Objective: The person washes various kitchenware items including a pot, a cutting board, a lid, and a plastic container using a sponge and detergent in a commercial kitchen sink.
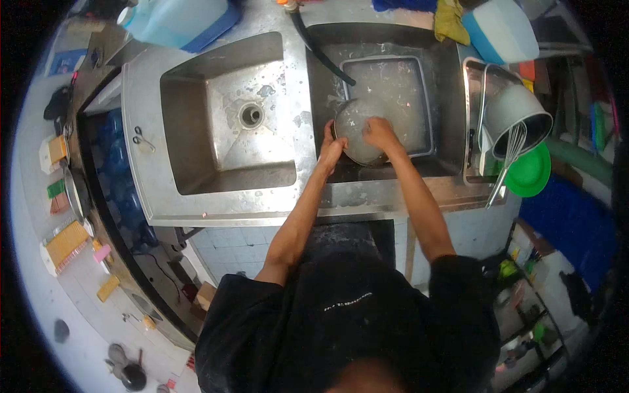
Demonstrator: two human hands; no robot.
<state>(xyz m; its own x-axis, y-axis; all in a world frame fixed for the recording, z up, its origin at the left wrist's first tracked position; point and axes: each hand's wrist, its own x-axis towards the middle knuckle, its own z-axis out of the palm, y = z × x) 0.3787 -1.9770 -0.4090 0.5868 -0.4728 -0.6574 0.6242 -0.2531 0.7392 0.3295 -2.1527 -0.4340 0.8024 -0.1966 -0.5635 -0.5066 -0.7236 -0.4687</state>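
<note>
My left hand (332,150) grips the left edge of a round metal lid or shallow pan (355,118), its thumb on top. Over the right part of that round piece, my right hand (379,133) has its fingers curled down against the surface; whether something is held inside them is hidden. Both hands are in the right basin (447,113) of a steel double sink. Beneath and behind the round piece lies a rectangular tray (428,98) with cloudy, sudsy water. A dark hose (324,56) hangs from the tap with its end over the tray's left corner.
The left basin (189,123) has an open drain (251,116). Scissors (143,139) lie on the left ledge. Jugs of liquid (177,22) stand behind. At right, a metal rack (467,73) adjoins a pot (516,115), a whisk (511,147) and a green plate (533,172).
</note>
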